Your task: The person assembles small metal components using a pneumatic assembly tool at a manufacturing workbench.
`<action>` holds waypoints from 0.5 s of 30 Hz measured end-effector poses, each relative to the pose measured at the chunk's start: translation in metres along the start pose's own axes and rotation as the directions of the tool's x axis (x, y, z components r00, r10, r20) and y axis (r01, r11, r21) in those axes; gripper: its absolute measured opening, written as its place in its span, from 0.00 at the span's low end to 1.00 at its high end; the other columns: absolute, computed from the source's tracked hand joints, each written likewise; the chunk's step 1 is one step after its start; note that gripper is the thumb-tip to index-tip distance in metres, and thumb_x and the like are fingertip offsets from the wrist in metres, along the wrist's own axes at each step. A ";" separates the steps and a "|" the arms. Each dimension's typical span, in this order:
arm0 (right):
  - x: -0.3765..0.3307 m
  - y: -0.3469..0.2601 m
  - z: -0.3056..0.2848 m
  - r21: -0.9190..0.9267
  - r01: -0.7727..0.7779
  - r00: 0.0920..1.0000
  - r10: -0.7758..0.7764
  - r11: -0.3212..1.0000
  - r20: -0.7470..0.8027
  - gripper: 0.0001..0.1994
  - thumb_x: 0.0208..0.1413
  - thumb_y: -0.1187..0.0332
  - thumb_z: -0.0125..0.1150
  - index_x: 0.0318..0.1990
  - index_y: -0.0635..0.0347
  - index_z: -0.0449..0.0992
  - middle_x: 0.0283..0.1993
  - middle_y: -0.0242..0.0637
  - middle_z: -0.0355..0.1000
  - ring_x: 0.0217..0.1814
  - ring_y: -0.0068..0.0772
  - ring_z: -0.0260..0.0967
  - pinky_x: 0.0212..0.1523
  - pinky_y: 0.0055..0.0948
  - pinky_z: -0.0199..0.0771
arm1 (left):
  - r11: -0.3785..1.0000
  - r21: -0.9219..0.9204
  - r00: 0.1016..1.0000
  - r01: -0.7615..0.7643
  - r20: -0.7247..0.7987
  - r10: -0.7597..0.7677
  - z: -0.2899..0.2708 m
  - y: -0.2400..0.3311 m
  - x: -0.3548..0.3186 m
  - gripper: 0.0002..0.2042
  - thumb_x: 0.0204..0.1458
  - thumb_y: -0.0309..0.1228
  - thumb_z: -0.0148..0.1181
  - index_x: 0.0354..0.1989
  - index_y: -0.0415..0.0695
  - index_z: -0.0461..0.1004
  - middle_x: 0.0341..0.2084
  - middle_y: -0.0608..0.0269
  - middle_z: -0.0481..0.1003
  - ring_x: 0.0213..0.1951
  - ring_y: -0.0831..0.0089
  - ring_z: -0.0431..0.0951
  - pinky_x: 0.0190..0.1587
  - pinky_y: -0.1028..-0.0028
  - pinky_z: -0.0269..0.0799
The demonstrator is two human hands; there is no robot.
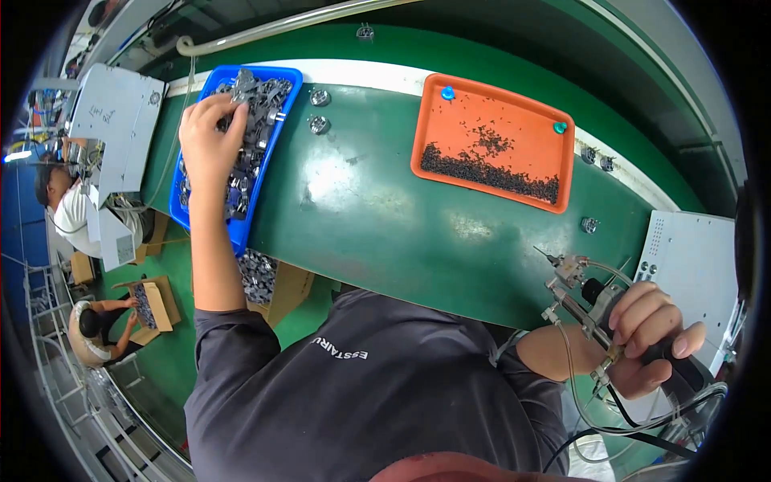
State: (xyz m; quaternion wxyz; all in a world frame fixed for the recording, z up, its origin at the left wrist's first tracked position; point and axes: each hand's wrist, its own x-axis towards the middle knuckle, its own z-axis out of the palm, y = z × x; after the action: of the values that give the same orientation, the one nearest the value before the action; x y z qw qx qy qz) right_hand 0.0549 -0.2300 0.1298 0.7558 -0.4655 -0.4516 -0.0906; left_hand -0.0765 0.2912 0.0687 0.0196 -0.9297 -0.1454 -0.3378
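Note:
My left hand (207,138) reaches into a blue bin (285,79) at the far left of the green worktop (377,217). The bin is heaped with grey metal parts (255,120), and my fingers are closed around some of them near the top of the pile. My right hand (649,337) is low at the right edge, gripping a powered screwdriver (580,296) with a thin tip and clear tubes and a cable hanging from it. The tool's tip hangs above the worktop's near edge.
An orange tray (450,124) with several small dark screws stands at the back right. Round metal fittings (320,111) lie beside the bin. A grey box (687,261) is at the right, a grey machine (116,112) at the left. Two other people are at work below left, with cardboard boxes (157,301) of parts.

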 end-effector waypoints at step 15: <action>0.003 0.002 0.003 0.034 -0.015 1.000 0.015 0.999 -0.013 0.15 0.68 0.57 0.62 0.50 0.50 0.64 0.21 0.25 0.65 0.18 0.23 0.65 0.20 0.25 0.67 | 0.894 -0.320 0.858 -0.314 0.308 0.411 0.186 0.063 0.111 0.13 0.55 0.31 0.65 0.48 0.42 0.82 0.51 0.51 0.81 0.54 0.51 0.80 0.60 0.59 0.75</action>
State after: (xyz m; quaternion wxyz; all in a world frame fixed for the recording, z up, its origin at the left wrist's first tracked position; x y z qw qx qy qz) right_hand 0.0559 -0.2259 0.1308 0.7672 -0.4554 -0.4444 -0.0803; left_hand 0.1377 0.2846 -0.0006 -0.0654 -0.9812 0.0778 -0.1639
